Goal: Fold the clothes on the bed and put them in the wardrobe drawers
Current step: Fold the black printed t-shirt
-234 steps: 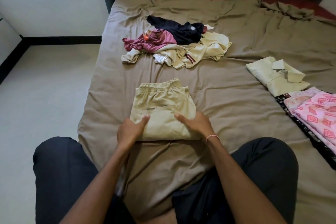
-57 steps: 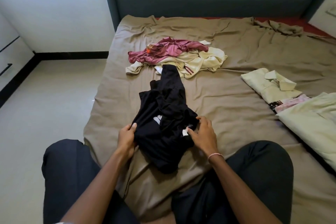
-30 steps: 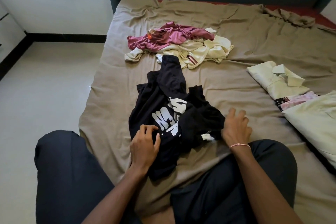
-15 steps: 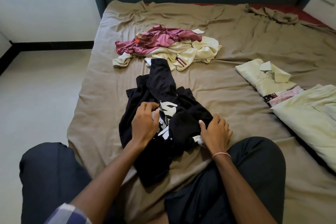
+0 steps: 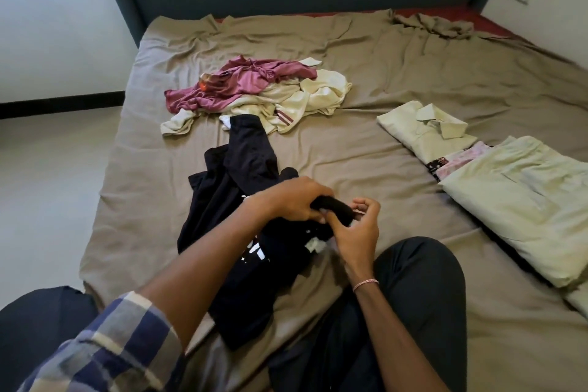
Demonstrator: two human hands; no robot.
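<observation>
Black T-shirt [image 5: 248, 165]: lies crumpled on the near middle of the bed, just in front of the person's knees, one dark part trailing far toward the heap; the white print is half buried in folds, so it is not yet flat enough to fold.
Left hand [image 5: 294, 200]: fingers curled over a bunched roll of the shirt's fabric, gripping it from the left and lifting it clear of the rest.
Right hand [image 5: 356, 231]: thumb and fingertips pinch the right end of that same roll, the other fingers loosely bent (likely feeling for an opening or hem).
Step in hand: judged as untangling, probably a sleeve or edge turned in on itself; both hands work one small spot because that part must come free before the shirt can be spread.
Unfolded heap: a maroon garment [image 5: 241, 83] on top of a cream garment [image 5: 318, 95], far from the person at centre left, within reach for later turns.
Folded stack: a collared pale shirt [image 5: 426, 130], a pink patterned piece [image 5: 461, 157] and pale trousers [image 5: 525, 197], overlapping on the right, kept apart from the heap so done and undone do not mix.
Bed sheet [image 5: 397, 73]: wrinkled, serving as the folding surface.
Wardrobe drawers: not in view.
Progress: roughly midway; nothing put away yet.
</observation>
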